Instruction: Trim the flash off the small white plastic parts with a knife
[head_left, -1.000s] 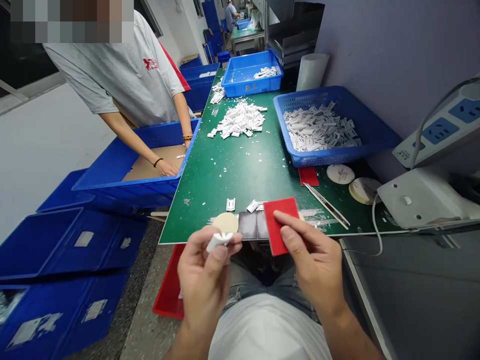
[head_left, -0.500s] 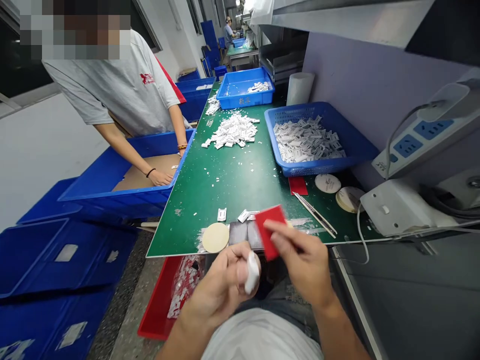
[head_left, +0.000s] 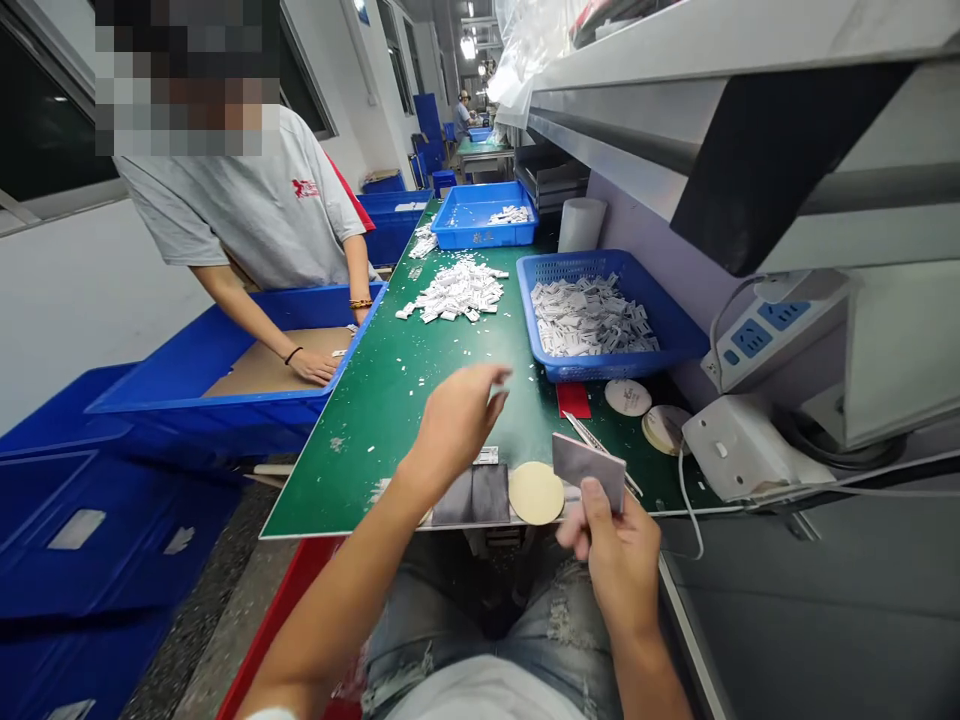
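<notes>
My right hand [head_left: 619, 550] grips a thin sandpaper square [head_left: 589, 468] between thumb and fingers at the table's front edge. Its grey face is towards me; it is tilted. My left hand [head_left: 461, 415] reaches over the green table, thumb and forefinger apart, with nothing visible between them. Below its wrist, dark grey squares [head_left: 490, 493] lie flat at the edge, beside a cream round disc [head_left: 536, 493]. Just beyond them lies a small white plastic piece [head_left: 487, 455], partly hidden by the left hand. White pieces form a loose pile [head_left: 459, 290] further up the table.
A blue basket [head_left: 551, 368] of white pieces stands right of centre. Near it lie a red square [head_left: 573, 399], a utility knife [head_left: 589, 432] and round discs [head_left: 628, 397]. A power strip [head_left: 757, 335] is at right. A co-worker's hand [head_left: 313, 367] rests inside a blue bin [head_left: 202, 405].
My left hand has let go of the white piece and moved forward over the table. My right hand has turned the square from its red side to its grey side. The view has shifted.
</notes>
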